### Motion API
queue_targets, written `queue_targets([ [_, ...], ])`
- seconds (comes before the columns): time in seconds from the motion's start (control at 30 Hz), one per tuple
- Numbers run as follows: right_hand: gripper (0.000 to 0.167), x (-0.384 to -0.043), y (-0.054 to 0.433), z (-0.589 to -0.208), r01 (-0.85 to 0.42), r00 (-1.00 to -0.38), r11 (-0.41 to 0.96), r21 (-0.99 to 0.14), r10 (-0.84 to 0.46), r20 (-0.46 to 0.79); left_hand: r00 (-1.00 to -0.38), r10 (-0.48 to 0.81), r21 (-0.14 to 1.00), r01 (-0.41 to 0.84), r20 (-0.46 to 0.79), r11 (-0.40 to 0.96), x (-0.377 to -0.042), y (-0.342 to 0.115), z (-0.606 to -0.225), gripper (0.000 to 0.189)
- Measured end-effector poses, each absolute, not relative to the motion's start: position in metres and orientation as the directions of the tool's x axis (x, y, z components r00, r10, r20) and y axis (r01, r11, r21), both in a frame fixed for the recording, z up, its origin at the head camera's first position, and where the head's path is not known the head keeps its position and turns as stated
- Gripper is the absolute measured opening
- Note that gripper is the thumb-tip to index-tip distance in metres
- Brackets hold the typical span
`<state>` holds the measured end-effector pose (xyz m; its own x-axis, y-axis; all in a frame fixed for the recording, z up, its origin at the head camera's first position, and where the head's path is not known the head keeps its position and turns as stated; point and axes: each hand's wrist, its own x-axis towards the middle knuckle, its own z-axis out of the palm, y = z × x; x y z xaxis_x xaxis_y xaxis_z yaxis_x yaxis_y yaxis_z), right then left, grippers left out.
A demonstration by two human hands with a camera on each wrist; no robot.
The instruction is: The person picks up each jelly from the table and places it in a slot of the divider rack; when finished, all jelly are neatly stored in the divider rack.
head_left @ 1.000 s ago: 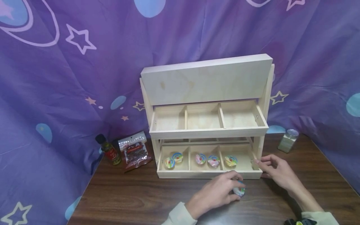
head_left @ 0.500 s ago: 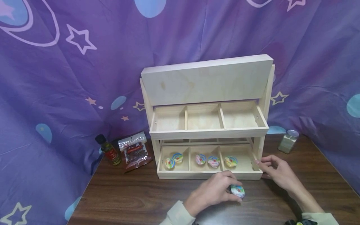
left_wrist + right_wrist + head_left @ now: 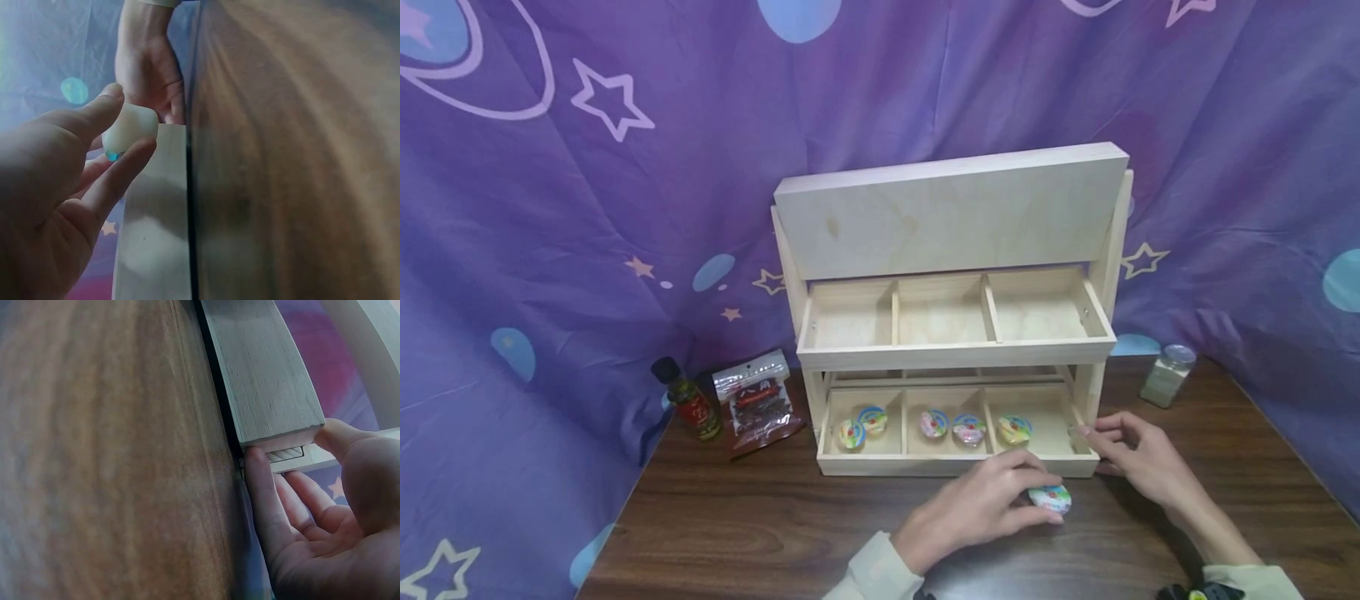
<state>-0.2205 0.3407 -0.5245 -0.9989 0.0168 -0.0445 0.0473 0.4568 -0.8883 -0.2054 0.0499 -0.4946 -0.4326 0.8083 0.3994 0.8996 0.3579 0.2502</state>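
My left hand (image 3: 981, 502) pinches a small jelly cup (image 3: 1051, 500) between thumb and fingers, just in front of the lower tray. The cup's pale rounded body (image 3: 134, 128) shows in the left wrist view, its printed lid in the head view. At the tray's right end, my right hand (image 3: 1142, 457) grips the corner of the wooden two-tier rack (image 3: 955, 467). Its thumb lies over the end wall, and a fingertip (image 3: 255, 456) touches the front corner. Two yellowish jelly cups (image 3: 852, 435) sit in the lower left compartment, two pink ones (image 3: 969, 430) in the middle, one yellow (image 3: 1014, 430) at right.
Left of the rack stand a dark-capped bottle (image 3: 688, 400) and a spice packet (image 3: 758, 404). A glass jar (image 3: 1168, 376) is at the back right. The upper tray (image 3: 955, 357) overhangs the back of the lower one. Behind hangs a purple curtain (image 3: 700, 167).
My left hand keeps hold of the jelly cup, first turning it lid-up, then shifting it slightly right and up. My right hand stays at the rack's corner.
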Motion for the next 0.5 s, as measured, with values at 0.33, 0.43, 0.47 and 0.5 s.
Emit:
queue_targets([
  [0.33, 0.059, -0.22, 0.341, -0.524, 0.042, -0.999, 0.442, -0.896, 0.011, -0.041, -0.462, 0.775, 0.366, 0.874, 0.43, 0.318, -0.216, 0.052, -0.482, 0.045],
  [0.43, 0.061, -0.22, 0.341, -0.524, 0.044, -0.999, 0.44, -0.897, 0.009, -0.045, -0.51, 0.734, 0.404, 0.848, 0.448, 0.342, -0.222, 0.053, -0.48, 0.046],
  [0.47, 0.061, -0.22, 0.341, -0.524, 0.047, -0.999, 0.44, -0.897, 0.009, -0.048, -0.525, 0.72, 0.412, 0.84, 0.454, 0.353, -0.225, 0.054, -0.479, 0.045],
  [0.5, 0.061, -0.22, 0.341, -0.525, 0.049, -0.999, 0.438, -0.898, 0.009, -0.05, -0.539, 0.706, 0.416, 0.833, 0.459, 0.366, -0.227, 0.055, -0.479, 0.046],
])
